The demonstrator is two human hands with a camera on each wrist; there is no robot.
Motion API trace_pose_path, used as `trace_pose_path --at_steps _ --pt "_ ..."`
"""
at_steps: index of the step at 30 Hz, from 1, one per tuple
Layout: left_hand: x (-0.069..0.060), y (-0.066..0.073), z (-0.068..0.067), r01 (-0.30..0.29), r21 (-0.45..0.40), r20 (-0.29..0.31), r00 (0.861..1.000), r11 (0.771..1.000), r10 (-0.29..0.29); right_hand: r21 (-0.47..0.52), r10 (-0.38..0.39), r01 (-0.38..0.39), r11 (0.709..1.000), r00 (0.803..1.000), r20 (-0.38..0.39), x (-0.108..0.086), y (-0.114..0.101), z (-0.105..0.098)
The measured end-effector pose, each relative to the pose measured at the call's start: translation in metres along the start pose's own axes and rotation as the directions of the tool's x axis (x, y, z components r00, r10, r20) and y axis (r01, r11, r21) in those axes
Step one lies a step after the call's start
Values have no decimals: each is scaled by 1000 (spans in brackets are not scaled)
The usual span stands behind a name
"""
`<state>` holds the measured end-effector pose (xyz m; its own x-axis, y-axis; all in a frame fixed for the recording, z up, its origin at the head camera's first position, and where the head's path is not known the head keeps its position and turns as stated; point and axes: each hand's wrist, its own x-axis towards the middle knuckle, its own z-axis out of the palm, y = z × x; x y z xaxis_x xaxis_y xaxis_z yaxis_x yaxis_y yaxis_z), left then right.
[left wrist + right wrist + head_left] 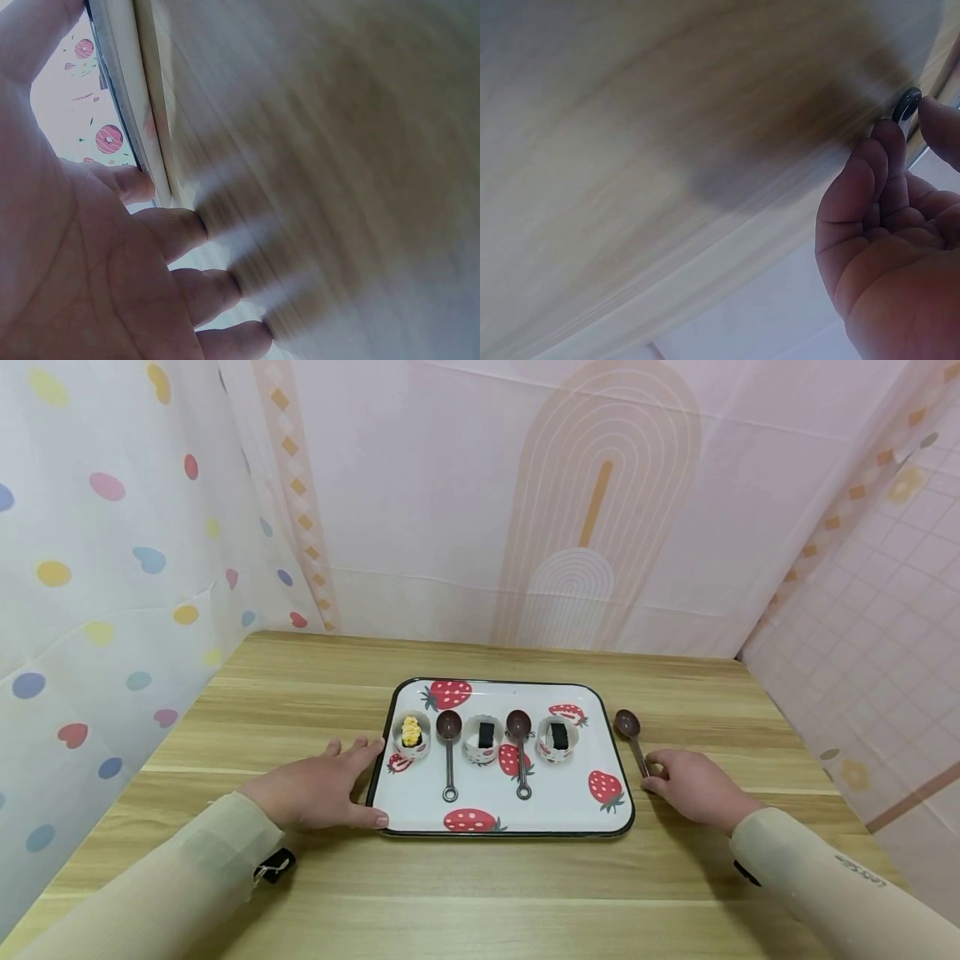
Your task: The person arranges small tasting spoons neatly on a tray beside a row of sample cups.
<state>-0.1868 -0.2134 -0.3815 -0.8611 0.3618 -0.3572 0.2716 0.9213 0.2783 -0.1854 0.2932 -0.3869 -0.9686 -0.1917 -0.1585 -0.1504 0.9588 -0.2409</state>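
Note:
A white tray [555,814] with red strawberries and a dark rim lies on the table. My left hand [318,785] touches its left edge with spread, fairly straight fingers, the thumb near the front corner. To the right of the tray is a brown measuring spoon [627,724]; my right hand [697,787] pinches its handle between thumb and fingertips. The handle's ringed end [907,105] shows in the right wrist view. Two similar spoons, one left [449,727] and one right [518,725], lie on the tray between three small patterned cups.
The left cup [413,753] holds something yellow and crumbly over black. Dark-banded pieces sit in the middle cup [481,755] and the right cup [557,754]. Beneath everything is a wooden table [465,902], bounded by patterned curtains [420,527] behind and at both sides.

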Motion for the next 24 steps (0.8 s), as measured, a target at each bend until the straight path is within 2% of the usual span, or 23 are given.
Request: trace_pose_path --at_steps 12,18,24 --pt "0 1 1 3 -9 -2 1000 1000 -3 13 -2 2 1000 1000 -4 0 -1 0" --pt "0 0 0 5 -4 1 1000 1000 -5 86 57 -60 994 997 45 2 0 0" --pt "0 0 0 1 -6 2 1000 1000 -1 190 110 -127 973 989 98 4 2 -4"
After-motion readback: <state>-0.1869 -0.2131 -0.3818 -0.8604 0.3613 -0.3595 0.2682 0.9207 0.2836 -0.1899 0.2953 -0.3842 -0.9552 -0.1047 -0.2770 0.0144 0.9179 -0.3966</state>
